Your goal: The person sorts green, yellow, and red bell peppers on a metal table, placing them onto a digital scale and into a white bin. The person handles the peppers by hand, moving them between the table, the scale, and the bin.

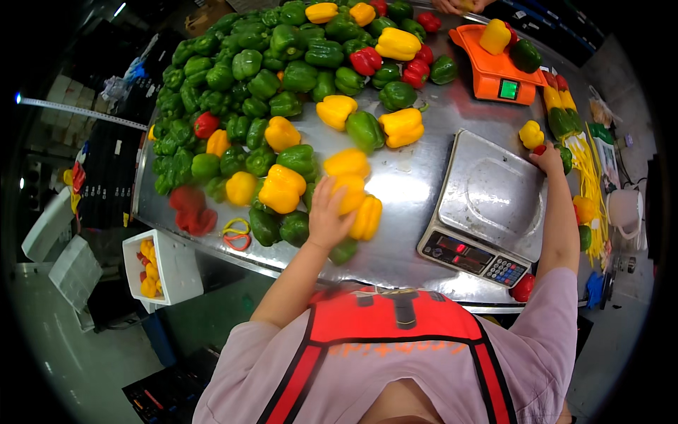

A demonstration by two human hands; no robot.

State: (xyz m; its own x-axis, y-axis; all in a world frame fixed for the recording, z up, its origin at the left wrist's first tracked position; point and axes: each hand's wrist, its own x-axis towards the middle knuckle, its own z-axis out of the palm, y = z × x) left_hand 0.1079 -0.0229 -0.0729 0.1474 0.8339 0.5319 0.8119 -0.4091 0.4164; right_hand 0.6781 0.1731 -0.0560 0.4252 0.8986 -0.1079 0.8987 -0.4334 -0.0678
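Note:
My left hand (327, 214) lies on a yellow bell pepper (347, 193) among blurred yellow peppers at the near edge of a large heap of green bell peppers (286, 42); whether it grips one cannot be told. Beyond the silver digital scale (492, 185), whose pan is bare, my right hand (551, 159) is on a red pepper (540, 150) and a green pepper (565, 158), both partly hidden by the fingers. Just above it sits a yellow pepper (531, 134). An orange scale (500, 69) bears a yellow, a red and a green pepper.
Scissors (236, 235) and a red cloth-like thing (193, 211) lie near the front left edge. A foam box (180, 270) holds peppers below. Yellow ties (590, 196), packed peppers (560, 114) and a white mug (625, 206) are at right. Another person's hands (458, 5) show at the top.

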